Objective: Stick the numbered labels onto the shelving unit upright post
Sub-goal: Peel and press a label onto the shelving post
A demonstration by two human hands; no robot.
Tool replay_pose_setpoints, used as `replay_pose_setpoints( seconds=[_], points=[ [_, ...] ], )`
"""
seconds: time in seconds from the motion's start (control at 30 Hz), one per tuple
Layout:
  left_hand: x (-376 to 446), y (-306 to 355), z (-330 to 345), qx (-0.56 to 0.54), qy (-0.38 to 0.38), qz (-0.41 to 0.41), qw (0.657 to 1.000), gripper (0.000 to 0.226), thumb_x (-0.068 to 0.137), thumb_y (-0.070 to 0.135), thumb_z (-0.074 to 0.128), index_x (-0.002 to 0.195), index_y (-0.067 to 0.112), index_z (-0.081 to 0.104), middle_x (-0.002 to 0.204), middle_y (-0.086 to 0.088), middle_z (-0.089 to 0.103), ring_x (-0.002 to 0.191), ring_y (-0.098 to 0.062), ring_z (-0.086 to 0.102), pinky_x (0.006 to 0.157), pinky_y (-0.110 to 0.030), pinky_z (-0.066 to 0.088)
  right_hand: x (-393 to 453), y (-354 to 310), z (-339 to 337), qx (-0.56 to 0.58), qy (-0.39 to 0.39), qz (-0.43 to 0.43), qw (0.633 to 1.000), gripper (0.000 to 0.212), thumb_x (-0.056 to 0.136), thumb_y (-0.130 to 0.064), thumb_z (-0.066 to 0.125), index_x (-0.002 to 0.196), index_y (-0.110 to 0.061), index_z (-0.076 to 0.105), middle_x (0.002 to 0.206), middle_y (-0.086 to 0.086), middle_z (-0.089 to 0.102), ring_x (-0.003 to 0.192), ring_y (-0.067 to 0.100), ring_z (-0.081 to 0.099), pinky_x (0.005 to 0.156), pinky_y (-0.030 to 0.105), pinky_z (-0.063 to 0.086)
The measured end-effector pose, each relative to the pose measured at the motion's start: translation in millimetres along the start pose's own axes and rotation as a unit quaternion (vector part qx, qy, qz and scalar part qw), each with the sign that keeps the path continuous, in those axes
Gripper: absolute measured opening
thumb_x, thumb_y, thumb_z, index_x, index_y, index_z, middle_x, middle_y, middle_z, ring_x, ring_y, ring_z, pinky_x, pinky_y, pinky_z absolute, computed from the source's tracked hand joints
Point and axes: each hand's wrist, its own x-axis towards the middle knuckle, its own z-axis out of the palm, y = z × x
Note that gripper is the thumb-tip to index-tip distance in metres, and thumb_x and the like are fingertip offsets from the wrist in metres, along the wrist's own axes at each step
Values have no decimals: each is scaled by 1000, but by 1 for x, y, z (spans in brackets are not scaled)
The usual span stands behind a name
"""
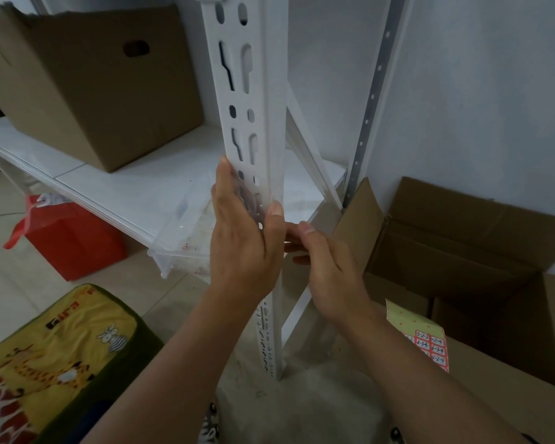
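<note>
The left hand [242,241] lies flat against the front face of the white slotted steel upright post [253,129], fingers straight and pressing, thumb up along the post's right edge; something thin and clear seems caught under the fingers, though I cannot tell whether it is a label or its backing. The right hand [326,267] comes in just right of the post, fingers reaching behind the left thumb; whether they pinch anything is hidden, so I cannot tell. Low to the right of the post, a pale green sheet of red numbered labels [425,341] rests on the brown cardboard box [494,379]. Those labels look light, limp and tacky, best lifted by one corner and smoothed down flat between the slots. Left of the post a clear plastic tray [180,238] overhangs the white shelf board [109,187], with a closed brown carton [93,91] standing behind it.
</note>
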Motion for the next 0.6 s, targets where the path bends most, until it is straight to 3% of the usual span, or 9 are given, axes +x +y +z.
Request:
replay_pose_setpoints(
  seconds=[0.1, 0.17, 0.23, 0.33, 0.4, 0.5, 0.6],
  points=[
    [-1, -3, -1, 8, -23, 27, 999, 71, 93, 19, 44, 148, -1, 3, 140, 3, 17, 118, 32, 14, 89, 8, 22, 1, 1, 0, -4, 2, 0, 1000, 50, 93, -51, 22, 111, -36, 66, 105, -20, 69, 101, -4, 60, 89, 28, 49],
    [-1, -4, -2, 1, -29, 33, 999, 71, 93, 13, 45, 147, -4, 3, 138, 4, 14, 117, 34, 9, 91, 8, 21, 1, -1, 0, -2, 2, -3, 1000, 45, 94, -50, 23, 107, -41, 65, 104, -21, 68, 100, -4, 61, 88, 27, 49],
    [0, -4, -4, -10, -29, 28, 999, 71, 93, 16, 45, 148, -2, 4, 146, 0, 17, 127, 23, 16, 95, 4, 24, 1, -1, 1, 1, 5, -5, 1000, 45, 93, -50, 23, 107, -41, 65, 104, -21, 69, 100, -4, 61, 88, 27, 49],
    [2, -3, -7, -30, -46, 4, 998, 70, 91, 19, 46, 148, 4, 8, 149, -15, 26, 133, -16, 34, 105, -22, 40, 1, -1, 1, -1, 7, -3, 1000, 49, 92, -53, 23, 110, -38, 66, 106, -20, 68, 101, -4, 61, 90, 30, 50],
    [3, -3, -9, -45, -57, 7, 997, 67, 92, 22, 46, 147, 11, 8, 143, -12, 32, 123, -16, 46, 96, -29, 49, 0, -1, 1, -4, 8, -1, 1000, 43, 91, -53, 23, 103, -45, 64, 104, -22, 68, 101, -4, 61, 91, 31, 50],
    [5, -3, -13, -72, -58, 2, 996, 55, 94, 30, 44, 139, 34, 13, 125, 1, 39, 97, -5, 60, 75, -18, 55, 0, -3, 1, -7, 8, 3, 1000, 38, 92, -52, 24, 95, -50, 62, 99, -26, 68, 99, -5, 61, 89, 27, 49],
    [6, -4, -13, -80, -56, 1, 995, 51, 94, 31, 46, 136, 32, 16, 114, 7, 41, 90, -4, 62, 70, -14, 53, 0, -4, 2, -8, 6, 1, 1000, 39, 92, -52, 23, 97, -48, 62, 99, -26, 67, 99, -6, 61, 88, 24, 48]
  ],
)
